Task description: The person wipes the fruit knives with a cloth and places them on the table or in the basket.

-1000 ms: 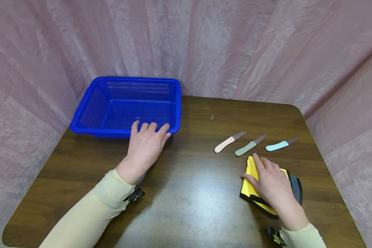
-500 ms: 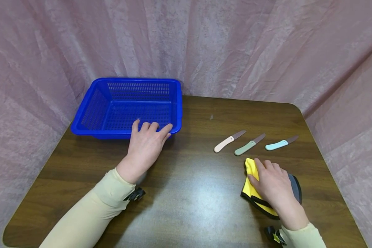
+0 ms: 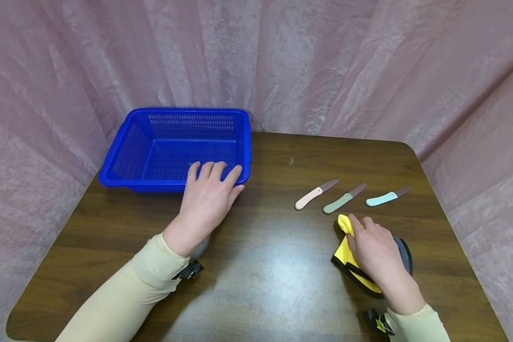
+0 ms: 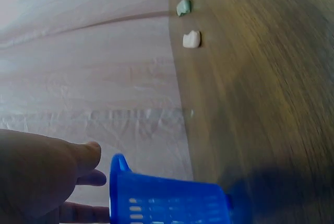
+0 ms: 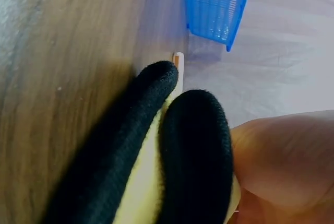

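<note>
"Left hand (image 3: 209, 202) lies across the near rim of the blue basket (image 3: 141, 183), fingers loosely extended; whether they bear on it I cannot tell. And the other?"

"Right hand (image 3: 378, 249) grips the yellow-and-grey cloth (image 3: 345, 251), fingers curled into it."

"State its position and the room around it."

"Right part of the wooden table (image 3: 278, 266), with a strip of wood between cloth and right edge. A broad stretch of tabletop separates it from the basket. Beyond its far side, near but apart, lie the cream knife (image 3: 316, 193), green knife (image 3: 344, 199) and light-blue knife (image 3: 387, 197). The basket stands at the far left, close to the pink curtain (image 3: 282, 61)."

"Orientation?"

"A bunched yellow corner points away, toward the knives. One black-trimmed edge runs diagonally, left to near right; the hand covers the middle, so the cloth's long axis is uncertain. The basket's runs left to right; all three blades point far right"
</note>
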Demonstrator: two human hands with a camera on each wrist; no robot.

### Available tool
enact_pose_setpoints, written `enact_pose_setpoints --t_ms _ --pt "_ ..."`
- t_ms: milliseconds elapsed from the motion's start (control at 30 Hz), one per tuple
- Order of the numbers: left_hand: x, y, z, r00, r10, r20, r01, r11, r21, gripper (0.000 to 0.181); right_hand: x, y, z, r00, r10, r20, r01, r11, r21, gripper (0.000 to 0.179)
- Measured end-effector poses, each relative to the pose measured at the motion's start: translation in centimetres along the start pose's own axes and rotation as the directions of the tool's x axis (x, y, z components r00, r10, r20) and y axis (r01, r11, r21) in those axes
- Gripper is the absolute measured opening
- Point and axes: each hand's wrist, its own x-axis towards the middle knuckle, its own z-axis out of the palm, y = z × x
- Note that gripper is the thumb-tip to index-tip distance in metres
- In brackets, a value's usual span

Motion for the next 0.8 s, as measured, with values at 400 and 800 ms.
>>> enact_pose_setpoints --t_ms 400,800 --pt "1.4 2.9 0.2 0.998 0.054 0.032 -0.055 0.998 0.025 0.056 0.1 -0.1 -0.6 0.995 -0.012 -0.096 0.013 1.000 0.010 0.061" --pt "2.5 6.2 0.8 0.988 0.146 0.047 -0.147 0.989 0.017 0.058 0.2 -0.1 -1.1 0.990 -0.018 -0.140 0.022 0.999 0.027 0.063"
